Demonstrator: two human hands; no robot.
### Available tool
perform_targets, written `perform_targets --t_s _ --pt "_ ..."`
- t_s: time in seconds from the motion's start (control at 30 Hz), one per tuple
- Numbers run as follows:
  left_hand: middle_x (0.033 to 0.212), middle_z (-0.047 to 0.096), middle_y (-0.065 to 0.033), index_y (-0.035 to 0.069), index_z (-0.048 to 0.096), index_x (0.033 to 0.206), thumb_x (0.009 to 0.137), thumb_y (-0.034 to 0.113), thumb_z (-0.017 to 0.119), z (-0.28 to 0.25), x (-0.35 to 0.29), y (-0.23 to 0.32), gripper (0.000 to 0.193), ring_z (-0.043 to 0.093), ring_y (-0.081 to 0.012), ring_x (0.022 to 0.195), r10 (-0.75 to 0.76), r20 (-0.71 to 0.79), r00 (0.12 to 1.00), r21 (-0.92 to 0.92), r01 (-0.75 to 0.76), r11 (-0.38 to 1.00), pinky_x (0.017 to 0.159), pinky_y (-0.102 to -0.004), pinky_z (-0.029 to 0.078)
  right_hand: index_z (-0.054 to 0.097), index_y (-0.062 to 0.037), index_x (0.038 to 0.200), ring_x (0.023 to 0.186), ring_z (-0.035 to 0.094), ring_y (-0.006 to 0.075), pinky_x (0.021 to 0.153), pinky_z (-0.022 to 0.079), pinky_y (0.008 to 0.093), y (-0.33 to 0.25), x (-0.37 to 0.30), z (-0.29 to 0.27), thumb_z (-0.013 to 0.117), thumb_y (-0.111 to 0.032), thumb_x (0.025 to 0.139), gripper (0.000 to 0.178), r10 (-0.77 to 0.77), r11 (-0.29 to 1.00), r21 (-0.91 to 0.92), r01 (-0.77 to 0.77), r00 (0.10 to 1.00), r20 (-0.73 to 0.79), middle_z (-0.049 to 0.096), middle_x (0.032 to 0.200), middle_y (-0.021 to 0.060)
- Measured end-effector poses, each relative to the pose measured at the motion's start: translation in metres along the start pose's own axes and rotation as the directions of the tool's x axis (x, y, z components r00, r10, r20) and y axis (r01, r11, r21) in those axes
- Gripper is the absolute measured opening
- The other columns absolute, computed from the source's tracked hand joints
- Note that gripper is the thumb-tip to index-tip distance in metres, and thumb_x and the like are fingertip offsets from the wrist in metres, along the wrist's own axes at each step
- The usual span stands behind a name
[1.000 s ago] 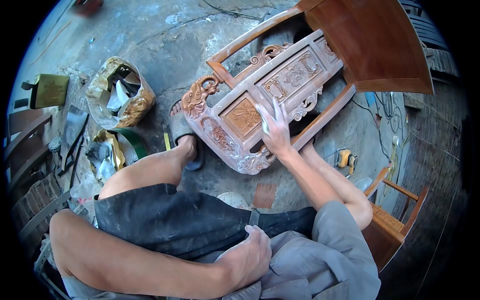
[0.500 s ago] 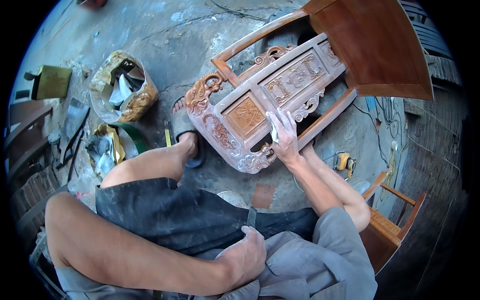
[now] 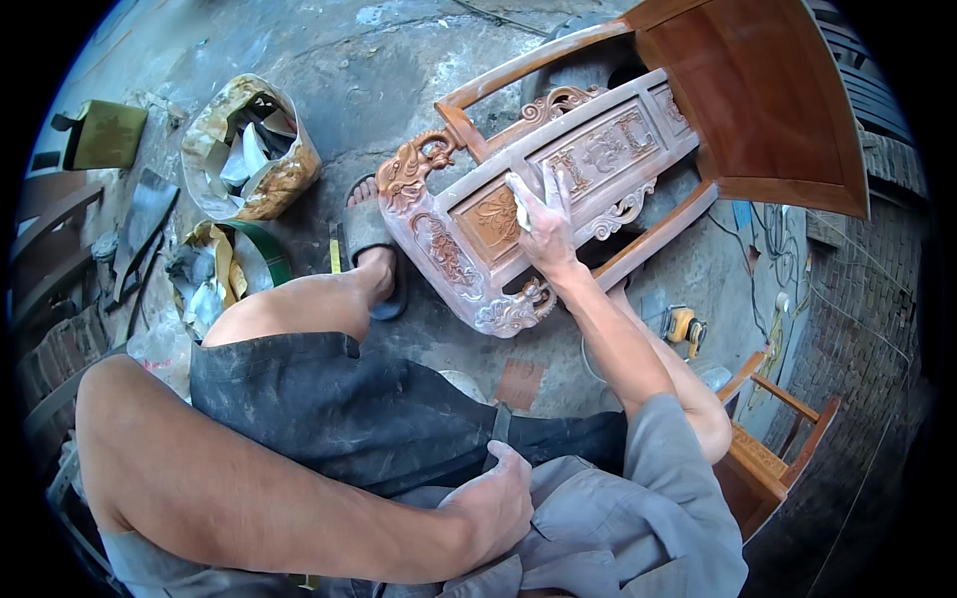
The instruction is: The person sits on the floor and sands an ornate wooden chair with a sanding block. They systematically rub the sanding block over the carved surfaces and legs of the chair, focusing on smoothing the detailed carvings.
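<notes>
A carved wooden chair [image 3: 558, 164] lies tipped over before me, its carved back toward me and pale dust over much of its reddish wood. My right hand [image 3: 546, 227] presses on the back beside the lower carved panel [image 3: 488, 225]. Under its fingers is a small pale folded piece of sandpaper [image 3: 521, 213], partly hidden by the hand. My left hand [image 3: 496, 506] rests in my lap against the grey shirt and dark apron [image 3: 299, 409]. Its fingers are curled in, and whether they hold anything is hidden.
To the left stand a stained white bucket [image 3: 291, 169] of scraps and a green-rimmed container [image 3: 267, 261]. A yellow power tool [image 3: 682, 327] and a brown square sheet [image 3: 520, 383] lie on the floor. Another wooden chair [image 3: 773, 448] is at the right, near cables [image 3: 783, 239].
My right hand has slid leftward and a little up over the chair back, onto the frame beside the lower panel. The left hand stays in my lap.
</notes>
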State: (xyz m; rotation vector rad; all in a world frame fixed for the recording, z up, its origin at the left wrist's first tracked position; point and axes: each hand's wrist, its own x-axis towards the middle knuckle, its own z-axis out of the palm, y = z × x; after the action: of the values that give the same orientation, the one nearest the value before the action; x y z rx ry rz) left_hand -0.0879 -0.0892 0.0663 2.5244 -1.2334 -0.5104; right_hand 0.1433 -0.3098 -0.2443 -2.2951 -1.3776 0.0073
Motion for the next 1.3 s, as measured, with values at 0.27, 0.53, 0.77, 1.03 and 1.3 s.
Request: perform_targets --t_s 0.27,0.53,0.77,1.03,1.3 --pt "0.130 0.059 0.0042 0.015 0.057 0.141 0.098 0.035 0.069 -0.024 -0.058 -0.034 0.049 0.052 -0.0012 0.120 -0.053 0.040 0.998 -0.112 0.057 0.992 0.108 -0.0353 0.043 0.069 -0.0104 0.135 0.140 0.053 0.0421 0.125 0.029 0.0598 -0.001 0.017 0.001 0.063 -0.007 0.091 0.045 -0.028 0.998 -0.062 0.025 0.999 -0.040 0.072 0.130 0.0168" --pt "0.122 0.064 0.0013 0.012 0.061 0.134 0.100 0.032 0.063 -0.021 -0.052 -0.024 0.040 0.056 -0.0064 0.116 -0.074 0.088 0.993 -0.248 0.094 0.964 0.103 -0.0355 0.046 0.075 -0.0133 0.125 0.125 0.063 0.0292 0.120 0.036 0.0482 -0.047 0.006 0.016 0.075 -0.013 0.082 0.043 -0.154 0.988 0.005 0.154 0.988 0.014 0.079 0.106 0.0106" --pt "0.119 0.066 -0.0023 0.009 0.064 0.130 0.099 0.029 0.061 -0.017 -0.044 -0.023 0.037 0.058 -0.0122 0.115 -0.048 0.082 0.995 -0.230 0.066 0.971 0.101 -0.0380 0.047 0.077 -0.0123 0.120 0.122 0.064 0.0313 0.118 0.038 0.0521 -0.001 0.020 -0.009 0.072 -0.013 0.083 0.038 -0.058 0.982 -0.183 0.048 0.997 -0.047 0.076 0.107 0.0151" --pt "0.116 0.068 -0.0065 0.006 0.067 0.125 0.099 0.027 0.059 -0.011 -0.041 -0.013 0.035 0.060 -0.0188 0.113 -0.042 0.102 0.994 -0.206 0.062 0.977 0.099 -0.0408 0.049 0.076 -0.0126 0.120 0.128 0.061 0.0320 0.125 0.032 0.0549 -0.030 0.023 -0.009 0.076 -0.017 0.084 0.037 -0.112 0.989 -0.099 0.109 0.993 -0.025 0.079 0.111 0.0088" --pt "0.112 0.071 -0.0107 0.002 0.069 0.121 0.098 0.024 0.056 0.007 -0.001 0.016 0.034 0.063 -0.0254 0.111 -0.002 0.108 0.994 -0.144 0.017 0.989 0.097 -0.0437 0.050 0.065 -0.0060 0.142 0.143 0.051 0.0394 0.127 0.026 0.0590 -0.074 -0.024 0.011 0.069 -0.009 0.087 0.055 -0.096 0.994 0.061 0.089 0.988 0.125 0.075 0.124 0.0123"
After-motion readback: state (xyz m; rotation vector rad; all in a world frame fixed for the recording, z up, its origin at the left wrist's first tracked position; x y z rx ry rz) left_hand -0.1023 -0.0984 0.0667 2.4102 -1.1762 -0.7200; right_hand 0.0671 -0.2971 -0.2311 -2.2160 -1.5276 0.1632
